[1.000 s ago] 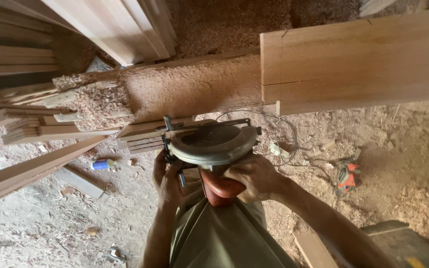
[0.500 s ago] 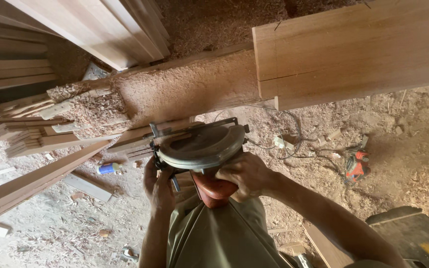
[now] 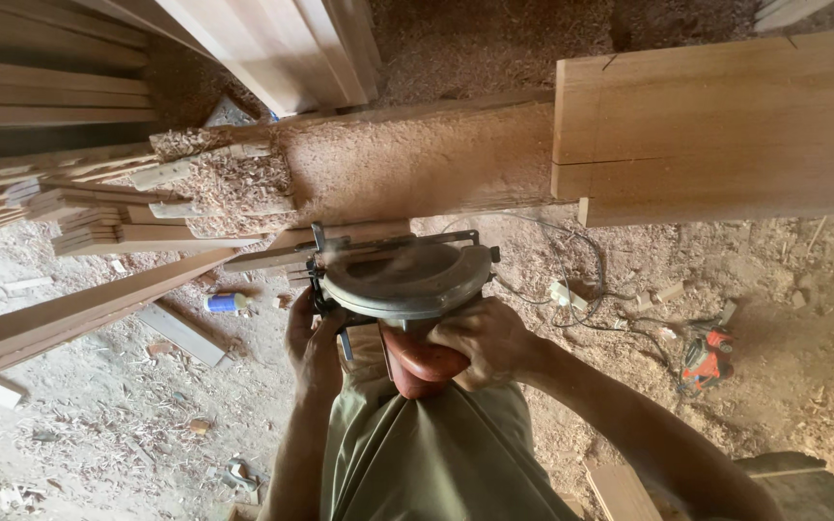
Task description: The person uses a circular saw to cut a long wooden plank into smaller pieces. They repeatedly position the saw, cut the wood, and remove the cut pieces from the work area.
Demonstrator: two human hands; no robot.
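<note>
The right hand (image 3: 483, 340) is clenched around the red-brown handle of a circular saw (image 3: 403, 289), fingers wrapped over its top. The left hand (image 3: 313, 345) grips the saw's left side, fingers curled on the body beneath the guard; what exactly it grasps there is partly hidden. The saw is held close against the person's body, above olive-green trousers (image 3: 427, 453), with its round grey guard facing up.

Just beyond the saw lies a thick beam (image 3: 417, 159) coated in sawdust. To the saw's upper right, a wide pale plank (image 3: 726, 125) rests across that beam, with a thin cut line near its left end. To the saw's left, a stack of thin wooden strips (image 3: 98, 217) sits under loose shavings, and a long board (image 3: 69, 314) slants down and away. Right of the saw, a tangled cord (image 3: 571, 280) trails across the sawdust-covered floor (image 3: 803, 289) to a small red and black tool (image 3: 707, 355). Left of the saw, a small blue and white bottle (image 3: 225, 303) lies on the floor.
</note>
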